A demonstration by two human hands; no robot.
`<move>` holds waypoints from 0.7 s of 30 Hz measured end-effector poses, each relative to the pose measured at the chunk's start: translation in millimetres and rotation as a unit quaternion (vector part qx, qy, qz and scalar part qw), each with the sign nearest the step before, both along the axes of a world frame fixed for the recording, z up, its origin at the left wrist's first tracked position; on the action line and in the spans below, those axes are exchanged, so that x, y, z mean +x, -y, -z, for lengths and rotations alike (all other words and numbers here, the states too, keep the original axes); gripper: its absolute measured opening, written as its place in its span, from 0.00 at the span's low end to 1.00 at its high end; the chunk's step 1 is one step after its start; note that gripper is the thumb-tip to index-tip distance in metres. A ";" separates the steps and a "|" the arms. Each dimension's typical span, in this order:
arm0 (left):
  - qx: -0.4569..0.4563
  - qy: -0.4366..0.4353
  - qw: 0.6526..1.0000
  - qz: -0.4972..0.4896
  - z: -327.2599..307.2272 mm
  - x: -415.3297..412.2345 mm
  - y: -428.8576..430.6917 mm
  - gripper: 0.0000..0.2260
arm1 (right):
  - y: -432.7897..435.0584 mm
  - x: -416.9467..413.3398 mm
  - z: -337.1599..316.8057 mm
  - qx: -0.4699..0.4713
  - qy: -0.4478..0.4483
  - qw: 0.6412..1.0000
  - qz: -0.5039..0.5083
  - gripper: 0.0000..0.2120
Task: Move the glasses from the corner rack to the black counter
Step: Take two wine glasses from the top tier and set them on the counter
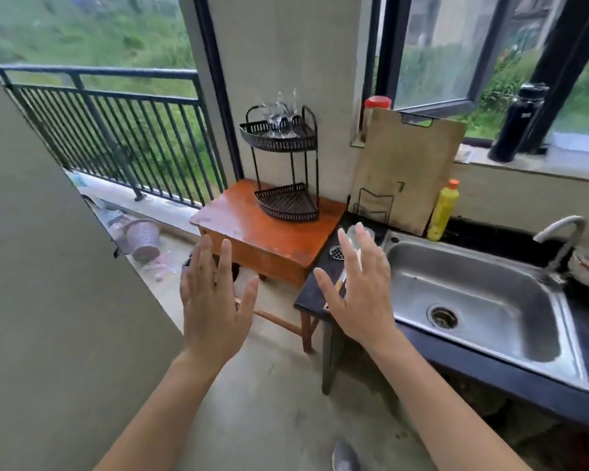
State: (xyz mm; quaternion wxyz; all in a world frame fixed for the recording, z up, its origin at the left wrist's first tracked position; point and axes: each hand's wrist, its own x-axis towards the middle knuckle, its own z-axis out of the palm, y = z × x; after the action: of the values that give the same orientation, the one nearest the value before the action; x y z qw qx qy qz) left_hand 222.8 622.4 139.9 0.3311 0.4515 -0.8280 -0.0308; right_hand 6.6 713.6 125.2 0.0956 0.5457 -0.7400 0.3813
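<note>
Nothing had been moved yet, as far as could be judged: the glasses (281,122), a small cluster of clear stemmed ones, all stood in the top tier of the black corner rack (281,164), and the lower tier was bare. The left hand (211,297) and the right hand (359,290) hovered well short of the rack, both spread flat with fingers released and grasping nothing. The whole transfer therefore seemed left to do. The rack sat on a small orange wooden table (269,232) set against the wall corner, touching the end of the black counter (312,294), where a strainer and a few small utensils already lay beside a steel sink (473,294). A cutting board (405,171) and a yellow bottle (443,212) leaned at the back, a dark flask (521,124) stood on the window sill, and a railed balcony (116,124) opened to the left.
</note>
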 end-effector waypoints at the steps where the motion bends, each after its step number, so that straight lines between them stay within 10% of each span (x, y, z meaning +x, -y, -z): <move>1: -0.002 0.007 1.000 -0.007 -2.6 -12.5 21.8 0.31 | 24.1 -12.3 -1.7 0.003 0.005 1.000 -0.003 0.35; 21: 0.046 -0.095 0.992 0.069 -49.2 -195.8 405.2 0.32 | 390.3 -182.1 -48.5 -0.026 0.080 0.996 -0.004 0.41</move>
State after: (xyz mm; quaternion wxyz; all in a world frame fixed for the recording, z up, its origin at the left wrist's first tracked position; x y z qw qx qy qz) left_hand 27.0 217.2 189.1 0.3840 0.4027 -0.8200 -0.1339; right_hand -175.5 323.2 173.7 0.0485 0.5143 -0.7329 0.4428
